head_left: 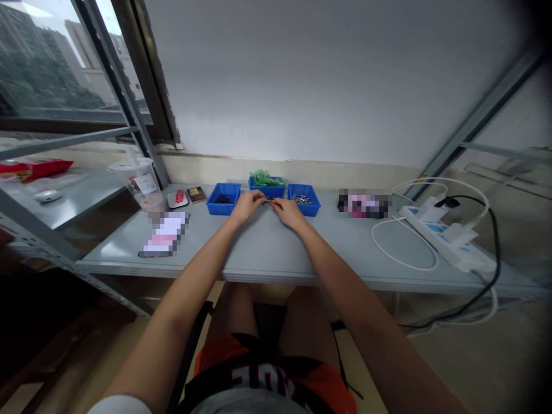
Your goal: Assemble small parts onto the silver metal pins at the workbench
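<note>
My left hand (249, 206) and my right hand (288, 213) meet over the middle of the grey table, fingertips pinched close together. Between them is a small dark, partly shiny piece (269, 200), too small to make out and partly covered by the fingers. Left of my hands stands a blue bin (214, 208) with small dark parts (223, 199) in it. Just behind them, another blue bin (276, 190) holds green plastic packets (264, 179). A third blue bin (314, 208), right beside my right hand, contains small shiny metal pieces (301, 199).
On the left are a phone (166, 233), a plastic drink cup (144, 183), a small white dish with a red item (177, 198) and a dark box (196, 194). To the right lie a blurred pink-and-black object (363, 204), a white cable (403, 265) and a power strip (448, 238).
</note>
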